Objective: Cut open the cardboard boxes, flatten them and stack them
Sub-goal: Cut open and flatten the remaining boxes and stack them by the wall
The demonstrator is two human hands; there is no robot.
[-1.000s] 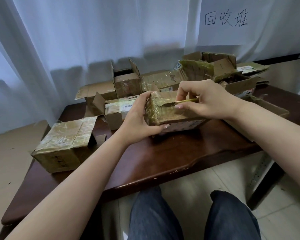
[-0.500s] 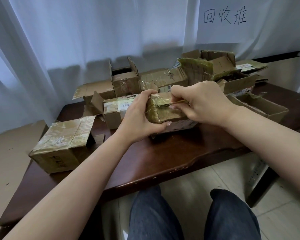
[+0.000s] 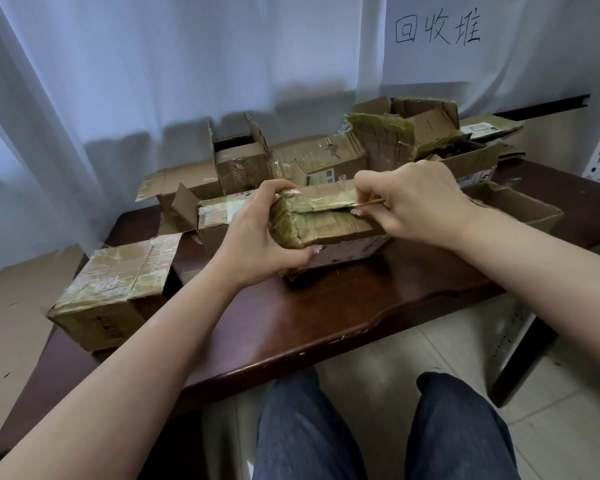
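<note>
A small taped cardboard box sits tilted on the dark wooden table, in the middle. My left hand grips its left end, thumb on top and fingers curled under. My right hand pinches a thin yellowish cutter whose tip lies in the seam along the box top. That seam is split open between my two hands. Most of the tool is hidden inside my fist.
A sealed taped box stands at the table's front left. Several opened and torn boxes crowd the back, with an open tray-like box at the right. A paper sign hangs on the curtain. My knees are below the table edge.
My right hand has drawn the cutter leftward along the top seam and then back to the right. The slit in the tape is now open. My left hand kept its grip.
</note>
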